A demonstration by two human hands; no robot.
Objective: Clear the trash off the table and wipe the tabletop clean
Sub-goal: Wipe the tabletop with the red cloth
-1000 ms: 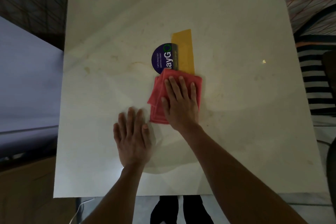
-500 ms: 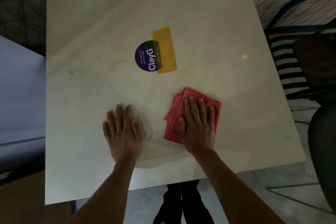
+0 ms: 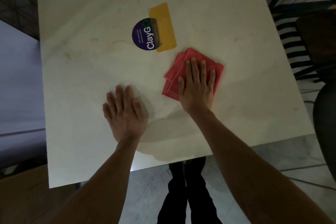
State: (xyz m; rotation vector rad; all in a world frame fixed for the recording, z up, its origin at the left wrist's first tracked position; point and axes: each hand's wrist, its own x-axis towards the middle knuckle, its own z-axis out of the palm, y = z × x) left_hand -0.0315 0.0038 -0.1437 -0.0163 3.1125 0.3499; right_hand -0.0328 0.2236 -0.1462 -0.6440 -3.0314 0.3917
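Observation:
A folded red cloth [image 3: 173, 71] lies on the white tabletop [image 3: 91, 78], right of centre. My right hand [image 3: 197, 85] presses flat on it with straight, spread fingers. My left hand [image 3: 125, 112] rests flat on the bare tabletop, palm down, to the left of the cloth and apart from it. Faint brownish stains [image 3: 67, 54] mark the table's left part.
A round purple "ClayGo" sticker [image 3: 143, 34] and a strip of yellow tape [image 3: 163, 27] are stuck at the table's middle. A striped chair [image 3: 291, 45] stands at the right. A dark rounded seat [image 3: 325, 123] sits beside the near right corner. The table's near edge [image 3: 163, 164] is close to my legs.
My right hand slid the red cloth from just under the sticker to the right and towards me, then slightly back up. My left hand stayed flat on the table.

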